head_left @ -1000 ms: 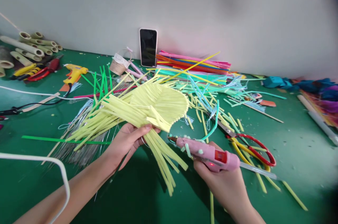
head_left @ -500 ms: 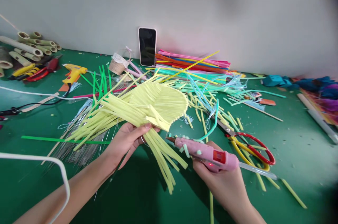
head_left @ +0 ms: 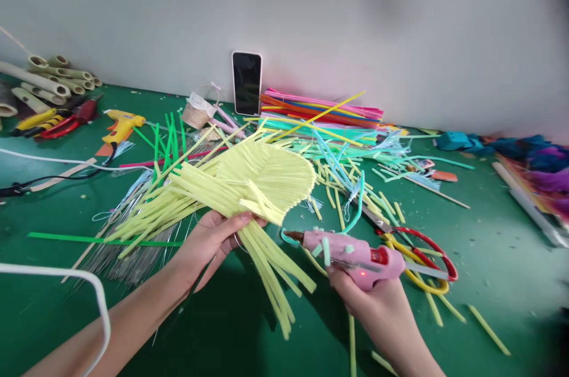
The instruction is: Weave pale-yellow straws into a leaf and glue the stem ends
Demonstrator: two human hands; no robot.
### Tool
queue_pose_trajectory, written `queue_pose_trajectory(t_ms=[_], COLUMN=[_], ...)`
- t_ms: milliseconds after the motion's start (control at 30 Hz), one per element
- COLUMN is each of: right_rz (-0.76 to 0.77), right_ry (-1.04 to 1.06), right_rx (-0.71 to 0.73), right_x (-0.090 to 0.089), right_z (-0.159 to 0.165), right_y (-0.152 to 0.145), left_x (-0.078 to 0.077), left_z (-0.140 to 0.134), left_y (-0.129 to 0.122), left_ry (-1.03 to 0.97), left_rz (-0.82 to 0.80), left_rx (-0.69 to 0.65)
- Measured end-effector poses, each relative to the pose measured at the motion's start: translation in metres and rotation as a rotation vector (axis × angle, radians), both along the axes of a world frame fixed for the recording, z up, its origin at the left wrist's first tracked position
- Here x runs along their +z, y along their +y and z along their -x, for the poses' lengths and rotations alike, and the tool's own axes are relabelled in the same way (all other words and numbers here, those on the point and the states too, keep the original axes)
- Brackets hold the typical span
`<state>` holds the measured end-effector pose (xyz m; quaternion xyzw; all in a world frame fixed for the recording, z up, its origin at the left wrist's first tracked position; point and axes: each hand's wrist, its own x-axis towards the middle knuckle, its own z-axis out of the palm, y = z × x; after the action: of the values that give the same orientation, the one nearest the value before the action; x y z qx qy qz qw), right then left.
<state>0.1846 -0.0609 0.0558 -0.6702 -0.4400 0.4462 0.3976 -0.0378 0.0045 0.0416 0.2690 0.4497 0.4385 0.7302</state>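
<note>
My left hand [head_left: 217, 240] is closed on a leaf shape [head_left: 267, 172] made of pale yellow pipe cleaners, thumb on top. Its loose ends [head_left: 271, 273] fan out below the thumb, and more strips stick out to the left. In my right hand [head_left: 377, 306] is a pink hot glue gun [head_left: 355, 255], fingers wrapped round its handle. The brown nozzle points left, a short way below the leaf's lower right edge and apart from it. Bits of mint fuzz cling to the gun's barrel. Scissors [head_left: 418, 252] with red and yellow handles lie just behind the gun.
A phone [head_left: 247, 83] leans on the wall beside bundles of coloured pipe cleaners [head_left: 320, 107]. Leftward lie a yellow glue gun [head_left: 122, 125], pliers [head_left: 66, 125], bamboo tubes [head_left: 53, 83] and thin wires [head_left: 128, 258]. A white cable [head_left: 100, 300] crosses the near left.
My right hand has moved the glue gun slightly right, and its rear has swung a little. My left hand keeps hold of the leaf shape in nearly the same place. The view has shifted slightly.
</note>
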Motion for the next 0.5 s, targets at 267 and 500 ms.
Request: queue_pose_trajectory(t_ms=[267, 500], right_rz=[0.318, 0.350], right_ry=[0.377, 0.475], right_rx=[0.026, 0.107], right_x=[-0.0036, -0.0031], right_z=[0.0019, 0.0042], right_y=[-0.0010, -0.0010], left_x=[0.0036, 0.0031], left_z=[0.0001, -0.0021], left_y=[-0.0027, -0.0034], left_ry=[-0.161, -0.172], left_rz=[0.094, 0.101], left_rx=[0.044, 0.031])
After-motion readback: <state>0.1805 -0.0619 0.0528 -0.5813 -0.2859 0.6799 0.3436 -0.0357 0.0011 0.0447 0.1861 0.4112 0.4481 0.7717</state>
